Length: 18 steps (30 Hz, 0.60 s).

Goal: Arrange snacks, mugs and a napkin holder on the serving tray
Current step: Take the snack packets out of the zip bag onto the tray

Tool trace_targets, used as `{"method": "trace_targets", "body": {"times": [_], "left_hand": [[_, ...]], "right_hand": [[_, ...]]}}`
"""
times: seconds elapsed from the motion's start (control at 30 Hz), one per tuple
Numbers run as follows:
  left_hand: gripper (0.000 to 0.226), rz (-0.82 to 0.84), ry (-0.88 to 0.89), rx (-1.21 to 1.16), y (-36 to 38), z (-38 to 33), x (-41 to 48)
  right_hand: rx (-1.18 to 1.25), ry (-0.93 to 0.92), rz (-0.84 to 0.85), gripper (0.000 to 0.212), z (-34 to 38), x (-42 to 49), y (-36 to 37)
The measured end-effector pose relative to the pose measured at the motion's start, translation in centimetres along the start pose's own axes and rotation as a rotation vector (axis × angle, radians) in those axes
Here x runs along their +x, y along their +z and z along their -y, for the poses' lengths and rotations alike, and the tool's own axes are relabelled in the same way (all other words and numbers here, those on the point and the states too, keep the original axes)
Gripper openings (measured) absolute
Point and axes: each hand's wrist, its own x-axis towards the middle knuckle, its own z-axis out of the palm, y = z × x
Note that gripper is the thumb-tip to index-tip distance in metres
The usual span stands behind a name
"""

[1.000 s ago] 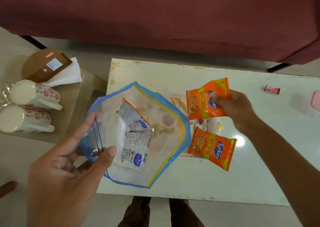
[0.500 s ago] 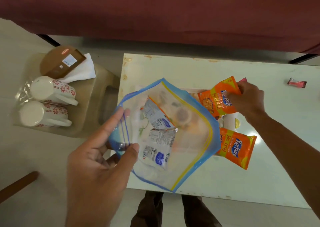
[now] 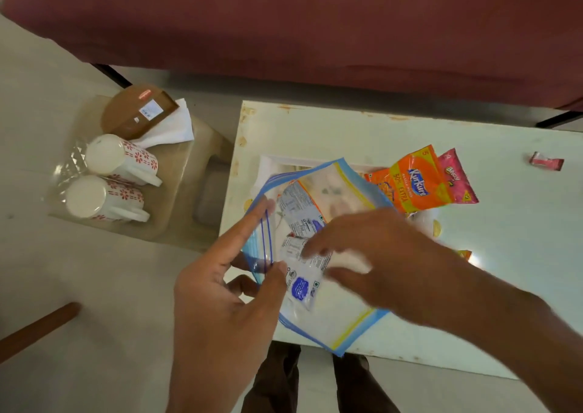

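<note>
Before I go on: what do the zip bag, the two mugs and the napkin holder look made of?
The zip bag: thin clear plastic film, glossy; packets show through it. The mugs: probably glazed ceramic, white with red flower prints, smooth sheen. The napkin holder: brown, matte, possibly wood or plastic; cannot tell.

Before me: two mugs (image 3: 121,157) (image 3: 104,198), one napkin holder (image 3: 135,113), one zip bag (image 3: 340,321), two white sachets (image 3: 296,204) (image 3: 299,286), one pink packet (image 3: 457,179), one orange packet (image 3: 410,185) in plain view.
</note>
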Motion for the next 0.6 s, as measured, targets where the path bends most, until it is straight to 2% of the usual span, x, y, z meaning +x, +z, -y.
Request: {"method": "trace_targets", "body": {"times": [0.03,0.1,0.17,0.3,0.37,0.5,0.6], "left_hand": [[0.069,0.005,0.011,0.004,0.1,-0.2,-0.2],[0.065,0.016,0.04,0.017,0.5,-0.5,-0.7],[0.066,0.03,0.048,0.024,0.9,-0.7,-1.1],[0.072,0.049,0.03,0.034,1.6,-0.2,-2.0],[0.074,0.041,0.017,0.041,1.8,0.1,-2.4],[0.068,0.006,0.032,0.038,1.3,0.3,-2.7],[0.077,-0.003,0.002,0.061,0.8,0.8,-2.4]], "right_hand": [[-0.158,0.006,0.175,0.041,-0.6,0.6,1.7],[-0.506,-0.082,0.336,0.047,-1.8,1.7,5.0],[-0.764,-0.18,0.393,0.044,-2.6,2.4,7.7],[-0.941,-0.35,0.336,0.038,-4.6,2.9,10.6],[-0.91,-0.365,0.36,0.036,-5.2,3.1,11.4],[-0.639,-0.397,0.388,0.018,-4.7,3.6,11.0],[-0.463,-0.264,0.326,0.021,-3.8,4.3,9.1]]}}
